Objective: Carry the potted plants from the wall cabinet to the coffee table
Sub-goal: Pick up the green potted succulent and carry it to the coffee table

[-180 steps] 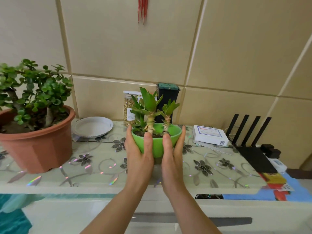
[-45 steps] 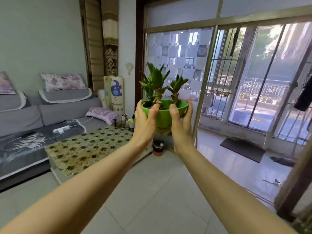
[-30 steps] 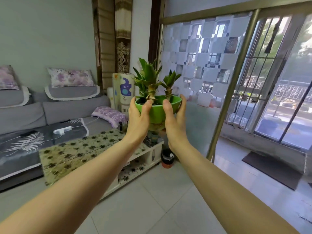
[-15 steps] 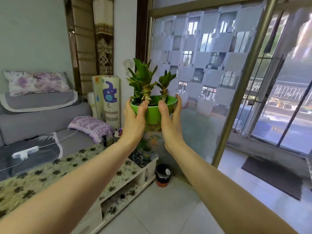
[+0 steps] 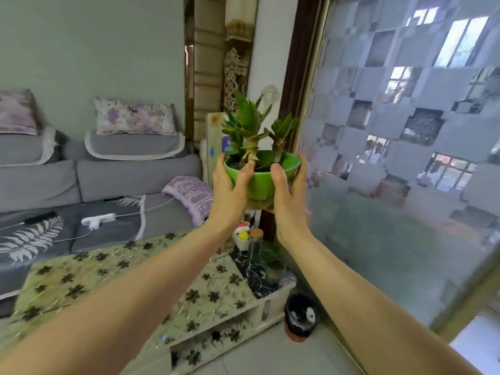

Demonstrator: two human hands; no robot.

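A small green pot with two spiky succulent stems is held up in the air at arm's length. My left hand grips its left side with the thumb over the rim. My right hand clasps the right side the same way. Below and to the left stands the coffee table, covered with a green cloth printed with dark flowers. The pot hangs above the table's far right end.
A grey sofa with purple cushions runs behind the table. A jar and small items crowd the table's lower right shelf. A black container stands on the floor by the frosted glass door.
I have come closer to the coffee table, which now fills more of the lower left. Both hands still hold the green pot upright in front of me.
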